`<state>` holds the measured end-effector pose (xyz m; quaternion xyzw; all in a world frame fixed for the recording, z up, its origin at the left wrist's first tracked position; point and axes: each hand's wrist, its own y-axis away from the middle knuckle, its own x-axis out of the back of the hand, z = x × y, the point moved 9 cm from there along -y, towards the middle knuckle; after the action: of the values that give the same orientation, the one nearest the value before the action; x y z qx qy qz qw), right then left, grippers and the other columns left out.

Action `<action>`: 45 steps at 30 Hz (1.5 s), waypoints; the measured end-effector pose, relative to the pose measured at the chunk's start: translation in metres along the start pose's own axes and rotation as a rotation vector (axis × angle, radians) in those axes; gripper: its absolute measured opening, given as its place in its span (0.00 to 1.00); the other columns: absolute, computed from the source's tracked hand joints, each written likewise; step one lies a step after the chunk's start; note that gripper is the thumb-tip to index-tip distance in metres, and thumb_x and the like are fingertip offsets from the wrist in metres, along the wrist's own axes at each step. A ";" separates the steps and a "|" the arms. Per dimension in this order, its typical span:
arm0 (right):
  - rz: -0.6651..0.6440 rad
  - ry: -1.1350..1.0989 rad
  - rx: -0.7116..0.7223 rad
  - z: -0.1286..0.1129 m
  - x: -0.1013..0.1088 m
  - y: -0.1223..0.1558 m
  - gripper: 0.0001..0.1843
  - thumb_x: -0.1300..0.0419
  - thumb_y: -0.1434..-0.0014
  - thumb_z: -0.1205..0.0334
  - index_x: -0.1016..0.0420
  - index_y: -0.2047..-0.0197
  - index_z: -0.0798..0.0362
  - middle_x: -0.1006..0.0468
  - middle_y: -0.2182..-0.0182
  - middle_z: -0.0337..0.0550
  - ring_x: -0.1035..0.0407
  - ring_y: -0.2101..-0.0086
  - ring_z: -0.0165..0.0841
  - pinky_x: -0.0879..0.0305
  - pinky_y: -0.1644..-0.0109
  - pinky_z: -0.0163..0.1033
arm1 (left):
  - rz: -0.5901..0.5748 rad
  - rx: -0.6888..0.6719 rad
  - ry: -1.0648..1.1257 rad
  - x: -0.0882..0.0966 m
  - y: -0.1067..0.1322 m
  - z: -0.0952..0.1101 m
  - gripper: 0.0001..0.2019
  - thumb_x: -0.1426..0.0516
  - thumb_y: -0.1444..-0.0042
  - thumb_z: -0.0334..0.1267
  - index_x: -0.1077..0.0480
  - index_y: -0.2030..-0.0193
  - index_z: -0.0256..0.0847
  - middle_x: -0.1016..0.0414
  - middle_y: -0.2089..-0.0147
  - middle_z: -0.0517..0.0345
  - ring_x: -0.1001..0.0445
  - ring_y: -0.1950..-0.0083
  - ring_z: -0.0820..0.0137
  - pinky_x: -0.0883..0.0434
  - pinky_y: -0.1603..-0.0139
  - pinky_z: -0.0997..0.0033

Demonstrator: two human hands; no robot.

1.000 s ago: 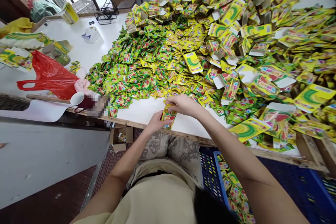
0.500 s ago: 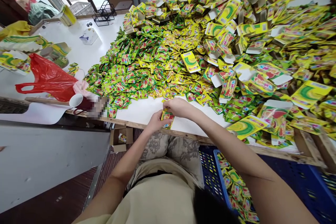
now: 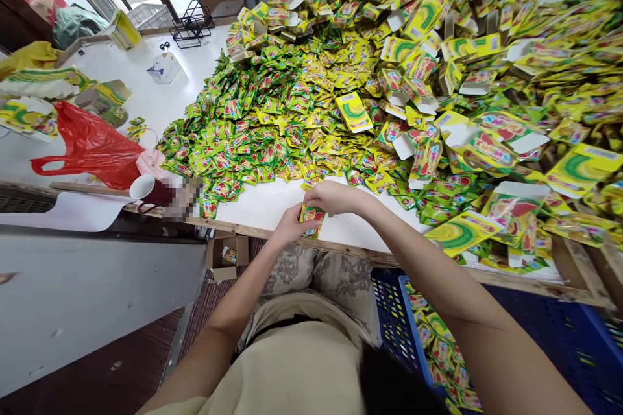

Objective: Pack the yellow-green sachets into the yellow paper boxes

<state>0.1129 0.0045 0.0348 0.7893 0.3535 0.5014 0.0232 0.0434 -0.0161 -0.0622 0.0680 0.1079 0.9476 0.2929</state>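
Observation:
Both hands meet at the near edge of the white table (image 3: 263, 204). My left hand (image 3: 288, 227) pinches the lower side of a small stack of green-and-yellow sachets (image 3: 311, 216). Over the top of the same stack my right hand (image 3: 331, 196) curls, fingers closed on it. Just beyond lies a huge pile of the same sachets (image 3: 272, 117). Flat and half-folded yellow cartons (image 3: 355, 112) lie heaped across the right half of the table.
A red plastic bag (image 3: 92, 146) and a white mug (image 3: 146, 188) sit at the left table edge. A blue crate (image 3: 535, 337) holding sachets stands below right. A small open cardboard box (image 3: 226, 253) is on the floor. A black wire rack (image 3: 192, 24) stands far back.
The two hands stay together on the sachet stack and have drawn slightly nearer the table edge. The view has shifted a little.

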 end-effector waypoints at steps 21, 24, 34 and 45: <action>0.318 -0.115 -0.130 0.019 -0.006 0.016 0.08 0.42 0.46 0.68 0.22 0.66 0.52 0.20 0.71 0.39 0.29 0.68 0.30 0.41 0.64 0.31 | 0.011 0.016 -0.050 0.000 0.002 0.005 0.17 0.37 0.56 0.43 0.33 0.62 0.35 0.32 0.69 0.62 0.36 0.67 0.73 0.38 0.65 0.74; 0.279 -0.102 -0.095 0.019 -0.007 0.013 0.10 0.44 0.45 0.68 0.21 0.66 0.51 0.20 0.71 0.39 0.29 0.68 0.30 0.42 0.65 0.31 | 0.013 0.019 -0.041 0.000 0.002 0.003 0.18 0.37 0.56 0.44 0.33 0.62 0.36 0.32 0.69 0.62 0.36 0.67 0.73 0.38 0.65 0.74; 0.283 -0.167 -0.042 0.016 -0.011 0.019 0.12 0.48 0.40 0.68 0.26 0.58 0.52 0.21 0.66 0.40 0.29 0.67 0.31 0.41 0.63 0.32 | -0.029 0.091 0.278 -0.001 -0.001 0.002 0.26 0.41 0.53 0.59 0.31 0.63 0.34 0.29 0.69 0.59 0.33 0.68 0.73 0.36 0.66 0.72; 0.553 -0.056 -0.097 0.016 -0.022 0.038 0.12 0.47 0.38 0.62 0.24 0.56 0.52 0.22 0.64 0.46 0.35 0.59 0.37 0.40 0.56 0.38 | -0.022 0.356 0.639 -0.006 -0.005 -0.002 0.18 0.38 0.54 0.47 0.26 0.61 0.34 0.21 0.64 0.52 0.25 0.61 0.64 0.31 0.59 0.67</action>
<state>0.1410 -0.0311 0.0246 0.8673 0.0995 0.4832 -0.0668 0.0509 -0.0158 -0.0654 -0.1828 0.3580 0.8842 0.2380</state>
